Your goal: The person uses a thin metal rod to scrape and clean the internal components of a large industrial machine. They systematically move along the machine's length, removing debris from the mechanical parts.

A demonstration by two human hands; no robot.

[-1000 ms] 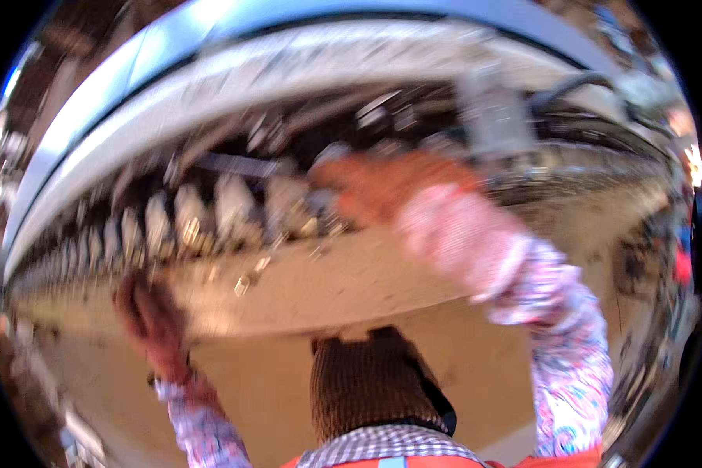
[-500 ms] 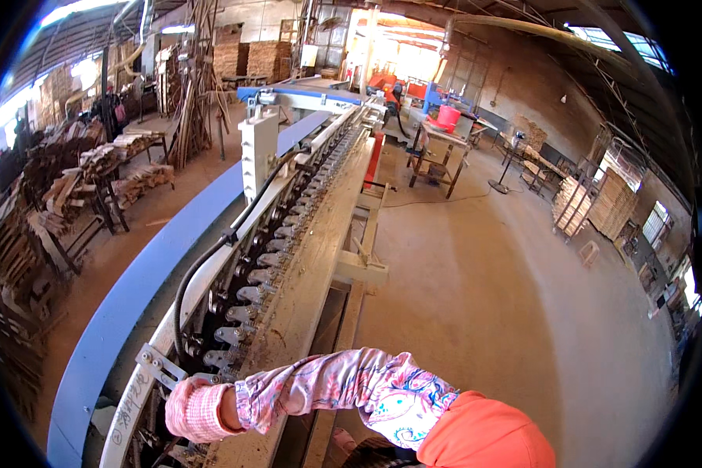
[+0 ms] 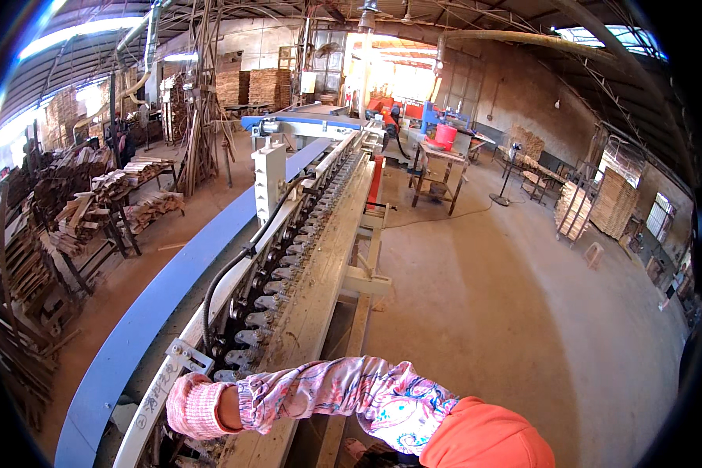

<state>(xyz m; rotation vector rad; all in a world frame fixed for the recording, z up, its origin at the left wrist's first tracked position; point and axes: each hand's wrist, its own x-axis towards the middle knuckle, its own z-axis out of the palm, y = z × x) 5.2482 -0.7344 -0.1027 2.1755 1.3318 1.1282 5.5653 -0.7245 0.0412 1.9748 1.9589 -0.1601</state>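
Observation:
My right hand (image 3: 196, 405), in a pink checked glove, hangs over the near end of a long machine (image 3: 312, 312) with a row of metal clamps. Its arm wears a flowered sleeve and reaches in from the lower right, past a bright orange sleeve. Close beside the glove are the machine's white side rail (image 3: 160, 382) and a slotted metal bracket (image 3: 189, 357). Only the back of the glove and the wrist show. The fingers are hidden, so I cannot see whether they grip anything. My left hand is out of view.
A blue curved guard (image 3: 164, 281) runs along the machine's left side, near a white control box (image 3: 269, 179). Wood piles (image 3: 78, 210) stand on the left. A table with a pink bucket (image 3: 444, 136) and a standing fan (image 3: 507, 175) are to the right.
The view has shifted slightly, so the machine sits lower and farther right in the picture. The gloved hand stays by the rail, now a little farther below the bracket.

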